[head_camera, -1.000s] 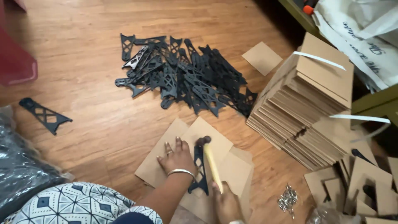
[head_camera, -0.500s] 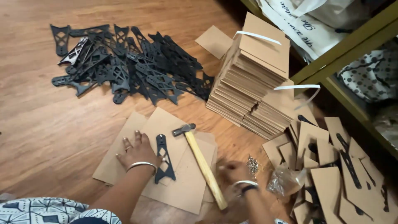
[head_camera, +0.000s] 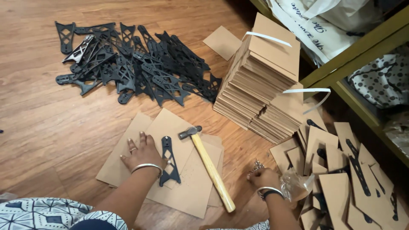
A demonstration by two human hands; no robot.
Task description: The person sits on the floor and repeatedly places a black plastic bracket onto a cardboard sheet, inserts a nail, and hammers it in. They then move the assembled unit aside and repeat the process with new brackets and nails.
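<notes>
Looking down at a wooden floor [head_camera: 42,127], we log the following. Left hand [head_camera: 142,153]: flat, fingers spread, palm pressed on the cardboard sheets [head_camera: 187,187], its thumb side touching a black lattice bracket [head_camera: 169,162]. The bracket lies flat on the top sheet, long axis running away from us, narrow end at the far side. A ring shows on one finger and a metal bangle on the wrist.

Right hand [head_camera: 263,176]: curled closed, fingertips pinched on a small cluster of metal hardware [head_camera: 257,165] just above the knuckles; the pieces are too small for us to tell apart. A clear plastic bag [head_camera: 296,185] sits against the wrist, which carries a bangle and a dark band.

Hammer [head_camera: 208,166]: held by neither hand, lying on the cardboard sheets between the two hands, dark metal head at the far end near the bracket's tip, pale wooden handle slanting toward us and to the right.

Surroundings: a loose pile of black brackets [head_camera: 132,68] at the far left of the floor; a tall leaning stack of cardboard [head_camera: 264,81] bound with white straps to the right of it; scattered cardboard pieces [head_camera: 341,170], some bearing black parts, at the right; a green shelf frame [head_camera: 353,55] beyond, with a white printed bag [head_camera: 328,25] behind it.
</notes>
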